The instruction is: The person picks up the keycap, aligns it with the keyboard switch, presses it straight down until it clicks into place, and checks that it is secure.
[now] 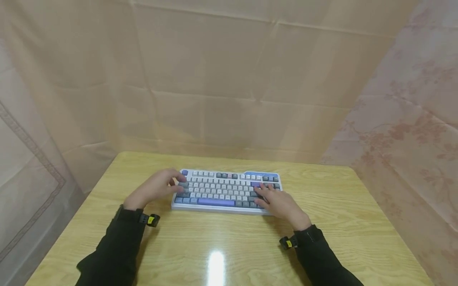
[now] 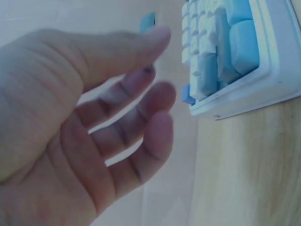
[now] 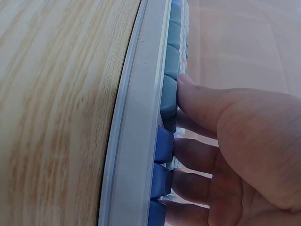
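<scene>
A compact keyboard [image 1: 211, 194] with white, grey-teal and purple keys lies flat on the table. My left hand [image 1: 159, 186] hovers at its left end, thumb and forefinger apart beside the outer keys. In the left wrist view the left hand [image 2: 94, 108] has loosely bent fingers; a small teal piece [image 2: 147, 21] shows just behind the thumb tip. My right hand [image 1: 280, 202] lies over the right end with fingers spread. Up close, the right hand [image 3: 225, 150] has its thumb and fingertips right at the blue and teal keys [image 3: 170, 98].
The wooden table [image 1: 186, 246] bears a bright light reflection near its front. Tan cloth [image 1: 232, 79] hangs behind its back edge, with patterned cloth [image 1: 411, 139] on the right and pale cloth [image 1: 28, 167] on the left. Both wrists wear small dark cameras.
</scene>
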Motion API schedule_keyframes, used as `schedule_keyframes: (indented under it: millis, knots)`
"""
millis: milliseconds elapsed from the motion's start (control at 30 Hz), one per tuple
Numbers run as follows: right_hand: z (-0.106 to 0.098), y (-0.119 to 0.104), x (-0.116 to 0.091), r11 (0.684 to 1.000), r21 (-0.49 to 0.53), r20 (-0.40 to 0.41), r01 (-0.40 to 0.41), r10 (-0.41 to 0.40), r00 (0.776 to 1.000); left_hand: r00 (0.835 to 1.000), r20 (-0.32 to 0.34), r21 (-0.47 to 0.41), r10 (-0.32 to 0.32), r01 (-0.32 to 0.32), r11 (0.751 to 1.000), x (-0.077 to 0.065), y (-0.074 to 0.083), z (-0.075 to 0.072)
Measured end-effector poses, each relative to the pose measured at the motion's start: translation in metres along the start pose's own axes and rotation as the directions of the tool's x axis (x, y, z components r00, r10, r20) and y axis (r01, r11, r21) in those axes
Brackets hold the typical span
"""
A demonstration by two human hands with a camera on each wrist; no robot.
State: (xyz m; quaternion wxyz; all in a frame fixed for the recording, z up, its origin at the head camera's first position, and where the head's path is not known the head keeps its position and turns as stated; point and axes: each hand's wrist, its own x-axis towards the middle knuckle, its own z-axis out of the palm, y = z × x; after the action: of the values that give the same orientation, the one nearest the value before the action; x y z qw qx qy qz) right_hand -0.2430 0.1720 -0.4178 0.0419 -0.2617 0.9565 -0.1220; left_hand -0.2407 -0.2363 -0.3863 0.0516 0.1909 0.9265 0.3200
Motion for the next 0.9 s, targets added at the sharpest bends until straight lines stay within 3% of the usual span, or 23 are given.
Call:
schedule_keyframes:
  millis: [200, 400, 900]
  knots:
    - [0.001, -0.001, -0.001, 1.0, 0.009, 0.003, -0.003, 0.003, 1.0, 0.998, -0.055, 0.016, -0.026, 0.027, 1.0, 0.004, -0.009, 0.008]
    - [0.0, -0.001, -0.003, 1.0, 0.015, 0.0, -0.008, 0.008, 1.0, 0.997, -0.041, 0.006, -0.069, 0.069, 0.998, 0.007, -0.01, 0.014]
    - [-0.001, -0.001, -0.004, 1.0, -0.003, -0.007, 0.001, -0.001, 1.0, 0.995, -0.005, -0.022, -0.1, 0.099, 0.995, 0.009, -0.013, 0.018]
